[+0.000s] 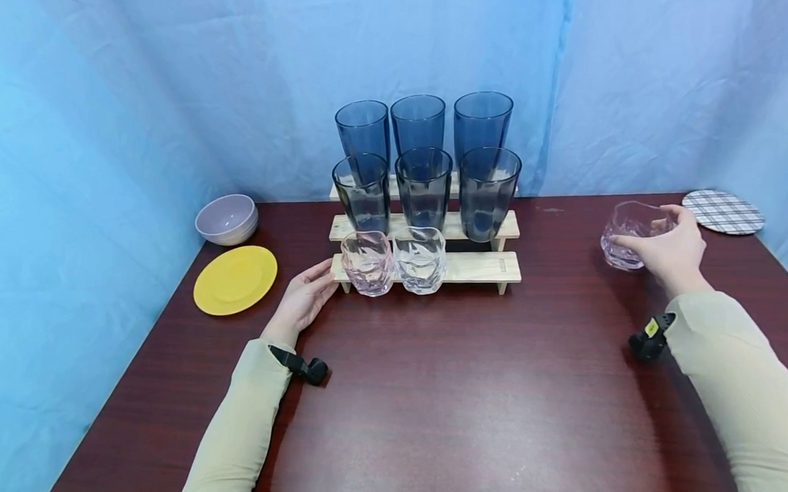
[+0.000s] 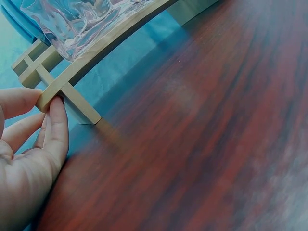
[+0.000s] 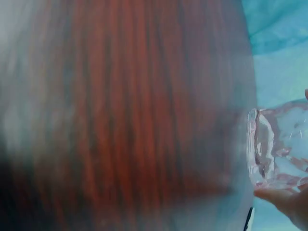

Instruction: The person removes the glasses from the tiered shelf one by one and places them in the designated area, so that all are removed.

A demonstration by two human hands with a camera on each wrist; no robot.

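At the left end of the lowest step of a wooden tiered rack [image 1: 481, 267], my left hand [image 1: 303, 301] pinches the board's corner between thumb and fingers, as the left wrist view shows. Two short wavy glasses stand on that step: a pinkish glass [image 1: 367, 265] nearest this hand and a clear glass [image 1: 419, 261] beside it. Far to the right, my right hand [image 1: 670, 248] grips a third wavy glass [image 1: 622, 243], pale pink, with thumb and fingers on opposite sides. In the right wrist view this glass [image 3: 281, 149] shows at the right edge.
Several tall blue-grey glasses [image 1: 423, 185] fill the rack's upper two steps. A lilac bowl [image 1: 228, 220] and a yellow plate [image 1: 236, 280] lie left of the rack. Behind the right hand is a round checked mat [image 1: 724, 212]. Blue curtains [image 1: 296, 69] enclose the dark red table [image 1: 428, 392].
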